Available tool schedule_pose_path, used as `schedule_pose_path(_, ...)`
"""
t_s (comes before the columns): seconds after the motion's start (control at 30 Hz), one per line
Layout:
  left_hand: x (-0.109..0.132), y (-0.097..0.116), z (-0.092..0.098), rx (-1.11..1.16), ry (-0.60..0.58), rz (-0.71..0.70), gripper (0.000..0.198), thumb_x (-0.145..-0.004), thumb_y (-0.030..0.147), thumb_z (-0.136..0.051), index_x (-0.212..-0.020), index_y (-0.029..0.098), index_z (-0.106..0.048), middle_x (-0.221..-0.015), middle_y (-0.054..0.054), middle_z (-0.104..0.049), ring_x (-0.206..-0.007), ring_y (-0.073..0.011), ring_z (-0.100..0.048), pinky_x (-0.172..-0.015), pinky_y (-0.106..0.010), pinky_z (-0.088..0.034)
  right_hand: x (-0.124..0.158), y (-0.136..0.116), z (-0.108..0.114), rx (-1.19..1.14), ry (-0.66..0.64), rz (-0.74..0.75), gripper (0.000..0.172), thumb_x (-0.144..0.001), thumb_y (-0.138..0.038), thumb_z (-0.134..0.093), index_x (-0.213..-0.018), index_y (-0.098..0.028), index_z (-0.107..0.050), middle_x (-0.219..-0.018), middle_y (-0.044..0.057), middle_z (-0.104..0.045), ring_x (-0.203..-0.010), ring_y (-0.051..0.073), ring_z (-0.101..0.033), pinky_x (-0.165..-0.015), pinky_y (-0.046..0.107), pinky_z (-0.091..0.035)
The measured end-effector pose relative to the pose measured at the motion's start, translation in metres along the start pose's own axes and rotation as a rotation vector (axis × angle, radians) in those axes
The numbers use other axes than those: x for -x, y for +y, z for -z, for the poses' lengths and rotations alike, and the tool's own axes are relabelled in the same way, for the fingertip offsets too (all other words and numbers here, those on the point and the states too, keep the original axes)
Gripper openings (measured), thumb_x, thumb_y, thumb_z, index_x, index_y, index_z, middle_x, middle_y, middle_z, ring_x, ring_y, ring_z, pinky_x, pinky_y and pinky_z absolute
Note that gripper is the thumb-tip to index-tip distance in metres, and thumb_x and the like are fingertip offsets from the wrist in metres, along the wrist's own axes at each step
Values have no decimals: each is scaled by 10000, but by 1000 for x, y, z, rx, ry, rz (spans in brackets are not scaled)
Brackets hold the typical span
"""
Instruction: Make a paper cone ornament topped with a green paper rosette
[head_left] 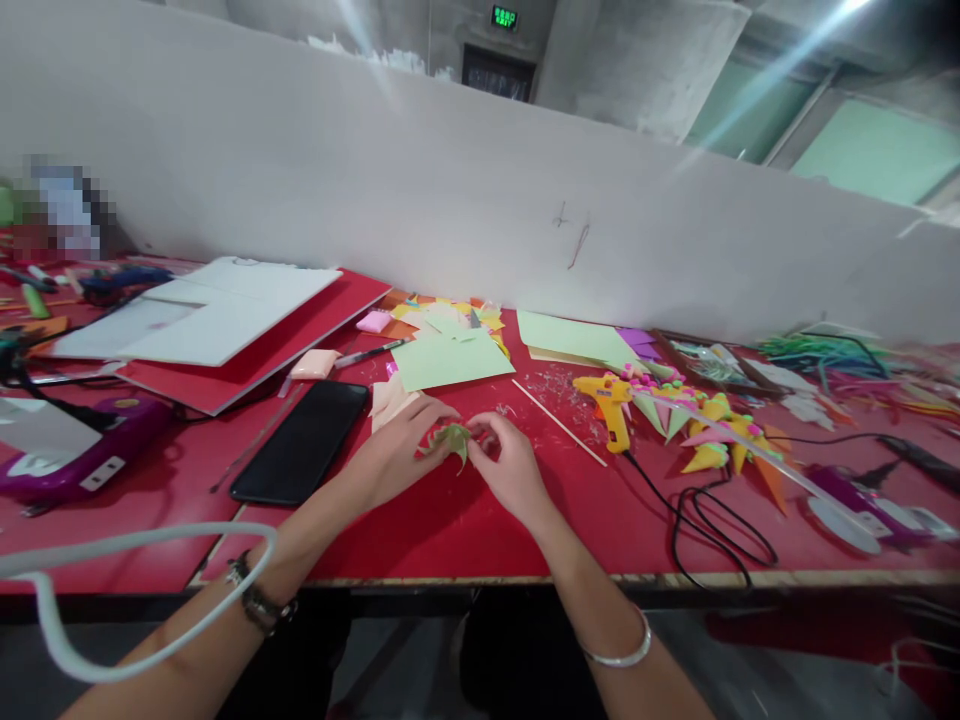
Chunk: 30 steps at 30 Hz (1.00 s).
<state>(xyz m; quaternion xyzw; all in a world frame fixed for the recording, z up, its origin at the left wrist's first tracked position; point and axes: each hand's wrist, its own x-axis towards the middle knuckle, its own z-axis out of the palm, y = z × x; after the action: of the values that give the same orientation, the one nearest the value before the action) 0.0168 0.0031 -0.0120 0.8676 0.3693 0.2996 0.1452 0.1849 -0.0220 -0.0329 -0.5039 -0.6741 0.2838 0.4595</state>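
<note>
While a small curled green piece (451, 440) is held above the red table (480, 535) by the left hand (397, 447), whose fingers are closed on it, its edge is met by the bent fingertips of the right hand (517, 468); whether it is pinched there cannot be told. The piece is judged part-shaped. Decorated paper cones (706, 457) appear assembled; a green sheet (457, 358) is left flat. In the brown tray (670, 357), small unidentified items are held.
</note>
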Motion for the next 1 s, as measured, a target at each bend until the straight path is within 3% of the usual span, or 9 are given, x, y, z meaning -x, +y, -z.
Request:
schedule_pose_path(0.2, 6, -21, 21, -143, 118, 192, 237, -808, 248, -437, -1034, 197, -491, -1014, -62, -541, -939, -205, -533, -792, -342, -446, 1, 6, 3, 70, 4, -8, 153, -755, -176, -473, -893, -212, -525, -818, 17, -539, -628, 134, -485, -610, 269, -421)
schedule_pose_path(0.37, 11, -40, 25, -193, 129, 220, 222, -820, 254, -410, -1014, 180, -487, -997, -76, -546, -912, -205, -549, -779, -341, -450, 4, 4, 2, 120, -36, 26, 205, -748, -201, -515, -952, -217, -523, -891, 33, -544, -643, 133, -489, -612, 265, -420)
schedule_pose_path(0.47, 12, -38, 23, -176, 106, 225, 216, -840, 252, -378, -1010, 179, -490, -998, -78, -551, -894, -196, -553, -772, -329, -451, 5, 4, -2, 173, -97, 43, 257, -727, -210, -552, -983, -221, -528, -896, 36, -559, -648, 135, -500, -590, 255, -409)
schedule_pose_path(0.63, 7, -31, 16, -164, 105, 243, 235, -835, 280, -389, -1025, 183, -486, -995, -71, -545, -871, -194, -546, -771, -327, -446, 4, 8, -5, 317, -124, 39, 49, -729, -165, -535, -746, -204, -560, -723, 3, -566, -596, 124, -494, -562, 234, -370)
schedule_pose_path(0.9, -12, -30, 8, -107, 42, 241, 300, -811, 312, -432, -1075, 175, -465, -1042, -86, -516, -907, -213, -541, -798, -358, -446, -4, 15, 25, 269, 32, 9, 75, -758, -171, -482, -719, -193, -543, -707, 11, -569, -564, 122, -509, -538, 224, -404)
schedule_pose_path(1.0, -20, -15, 11, 2, -83, 126, 467, -782, 362, -507, -1207, 206, -390, -1181, -96, -461, -1050, -230, -490, -889, -381, -411, -6, 15, 36, 249, 80, 3, 84, -756, -149, -469, -751, -186, -544, -737, 16, -567, -592, 123, -532, -555, 223, -427)
